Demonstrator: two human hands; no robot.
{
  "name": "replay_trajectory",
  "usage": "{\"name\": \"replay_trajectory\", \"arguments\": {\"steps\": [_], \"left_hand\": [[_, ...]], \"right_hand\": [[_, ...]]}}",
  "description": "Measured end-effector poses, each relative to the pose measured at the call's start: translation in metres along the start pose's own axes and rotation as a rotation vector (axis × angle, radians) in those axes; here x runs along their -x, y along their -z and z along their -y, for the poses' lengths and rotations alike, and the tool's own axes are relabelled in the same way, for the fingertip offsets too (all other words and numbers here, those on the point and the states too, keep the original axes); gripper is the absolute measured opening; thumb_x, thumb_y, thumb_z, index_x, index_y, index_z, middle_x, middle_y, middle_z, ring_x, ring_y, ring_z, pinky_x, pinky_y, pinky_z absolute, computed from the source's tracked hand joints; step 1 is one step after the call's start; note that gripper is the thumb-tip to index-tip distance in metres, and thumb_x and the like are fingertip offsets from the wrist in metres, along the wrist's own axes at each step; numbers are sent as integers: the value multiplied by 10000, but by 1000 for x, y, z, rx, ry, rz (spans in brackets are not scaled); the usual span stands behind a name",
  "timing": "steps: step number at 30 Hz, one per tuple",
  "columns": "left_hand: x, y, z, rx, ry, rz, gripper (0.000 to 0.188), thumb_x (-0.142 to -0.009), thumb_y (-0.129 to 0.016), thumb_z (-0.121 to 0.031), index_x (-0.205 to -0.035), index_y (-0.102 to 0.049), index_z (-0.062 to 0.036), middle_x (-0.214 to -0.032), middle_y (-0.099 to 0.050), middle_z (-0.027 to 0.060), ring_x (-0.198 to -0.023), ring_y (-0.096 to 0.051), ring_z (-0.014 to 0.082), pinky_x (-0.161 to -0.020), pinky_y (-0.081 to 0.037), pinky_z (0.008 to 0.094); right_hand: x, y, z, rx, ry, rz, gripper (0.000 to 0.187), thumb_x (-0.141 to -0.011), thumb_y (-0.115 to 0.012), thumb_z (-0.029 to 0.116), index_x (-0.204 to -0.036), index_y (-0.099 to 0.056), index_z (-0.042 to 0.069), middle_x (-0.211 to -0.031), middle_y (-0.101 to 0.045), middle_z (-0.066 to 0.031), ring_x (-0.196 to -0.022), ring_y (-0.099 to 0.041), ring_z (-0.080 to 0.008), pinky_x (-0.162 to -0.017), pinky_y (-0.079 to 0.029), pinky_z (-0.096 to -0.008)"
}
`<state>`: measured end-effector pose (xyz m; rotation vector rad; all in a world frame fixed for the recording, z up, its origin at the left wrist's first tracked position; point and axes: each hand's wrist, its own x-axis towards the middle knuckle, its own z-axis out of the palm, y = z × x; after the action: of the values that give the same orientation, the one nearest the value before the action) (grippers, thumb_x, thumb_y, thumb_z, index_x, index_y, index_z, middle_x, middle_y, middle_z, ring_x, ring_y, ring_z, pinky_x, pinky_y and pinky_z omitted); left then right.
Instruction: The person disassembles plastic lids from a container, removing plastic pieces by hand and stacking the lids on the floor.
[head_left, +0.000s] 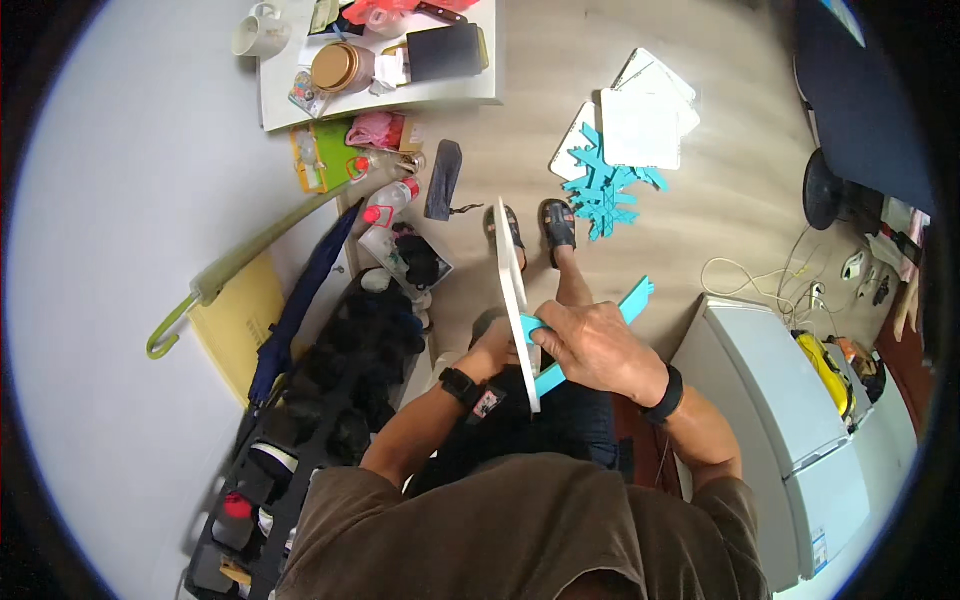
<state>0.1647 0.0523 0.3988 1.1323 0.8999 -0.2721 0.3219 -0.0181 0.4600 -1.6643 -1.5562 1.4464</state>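
Note:
A white panel (pixel 512 300) stands almost edge-on in front of me, above my lap. My left hand (pixel 492 350) is closed on it from the left side; some of its fingers are hidden behind the panel. On the other side my right hand (pixel 603 345) grips a turquoise plastic piece (pixel 634 302), whose notched end sticks out past the knuckles. The piece's lower end meets the panel's face, and a second turquoise part shows at the thumb, against the panel. Whether these belong to one crossed piece I cannot tell.
Ahead on the floor lie several turquoise pieces (pixel 605 195) in a heap, beside stacked white panels (pixel 640 130). A white cabinet (pixel 765 380) stands at right, a shoe rack (pixel 330 380) and umbrella (pixel 305 300) at left. A cluttered white table (pixel 480 95) is far left.

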Motion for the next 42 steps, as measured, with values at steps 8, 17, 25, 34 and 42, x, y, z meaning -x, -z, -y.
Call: {"name": "replay_trajectory", "arguments": {"steps": [8, 17, 25, 34, 42], "left_hand": [[24, 34, -11, -347, -653, -188, 740, -791, -542, -577, -1272, -514, -16, -1396, -425, 194, -1347, -330, 342, -1116, -230, 450], [-4, -29, 2, -50, -686, -83, 332, -698, -598, -108, -510, -332, -44, -499, -342, 99, -461, -347, 262, -529, -296, 376], [-15, -49, 38, 26, -667, 5, 291, -553, -545, -28, -520, -257, -58, -492, -266, 68, -436, -291, 224, -497, -244, 358], [-27, -65, 46, 7, -703, 99, 267, -496, -524, -32, -520, -259, -64, -496, -282, 74, -442, -299, 240, -499, -242, 344], [-30, -59, 46, 2, -712, 66, 283, -502, -520, -27, -525, -241, -70, -512, -267, 65, -448, -275, 250, -492, -210, 360]], "right_hand": [[22, -15, -14, -7, -2, -38, 228, -861, -661, 216, -808, -565, 16, -631, -578, -195, -612, -600, -403, -557, -452, -482], [46, -33, -14, -266, -93, 245, 259, -909, -598, 224, -931, -541, -28, -673, -596, -236, -653, -616, -416, -597, -483, -500], [75, -67, -32, -489, -263, 137, 260, -914, -604, 192, -1023, -517, -27, -686, -605, -222, -634, -630, -410, -539, -489, -480], [95, -73, -48, -639, -354, 96, 217, -905, -615, 167, -1006, -548, -13, -695, -608, -219, -655, -638, -409, -550, -501, -455], [89, -74, -38, -552, -325, -36, 230, -884, -613, 109, -1070, -522, 9, -729, -606, -224, -639, -614, -430, -548, -499, -493]]}}
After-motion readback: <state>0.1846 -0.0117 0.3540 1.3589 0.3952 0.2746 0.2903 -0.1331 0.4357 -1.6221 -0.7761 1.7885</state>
